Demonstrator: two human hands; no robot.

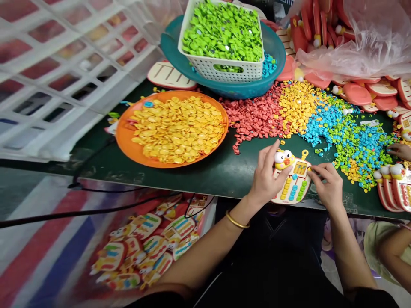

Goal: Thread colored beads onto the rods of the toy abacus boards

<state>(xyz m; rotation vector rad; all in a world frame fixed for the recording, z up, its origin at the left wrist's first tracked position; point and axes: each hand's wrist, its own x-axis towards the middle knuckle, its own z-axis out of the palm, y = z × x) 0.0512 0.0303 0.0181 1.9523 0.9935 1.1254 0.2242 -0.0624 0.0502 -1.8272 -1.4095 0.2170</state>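
A toy calculator (pixel 293 182) with a yellow duck head and coloured keys lies at the near edge of the dark green table (pixel 224 171). My left hand (pixel 266 177) holds its left side, fingers curled around the duck head. My right hand (pixel 326 184) rests at its right edge, fingertips pinched on a small yellow piece near the top corner. Loose heaps of red (pixel 253 117), yellow (pixel 297 105) and blue-green (pixel 349 137) buttons lie just behind the toy.
An orange bowl (pixel 123 141) of yellow pieces sits left. A white basket (pixel 224 70) of green pieces stands in a teal bowl (pixel 272 47) behind. Finished toys lie in a bag below (pixel 144 248). Another person's hand (pixel 400 149) and stacked toys (pixel 394 188) are at right.
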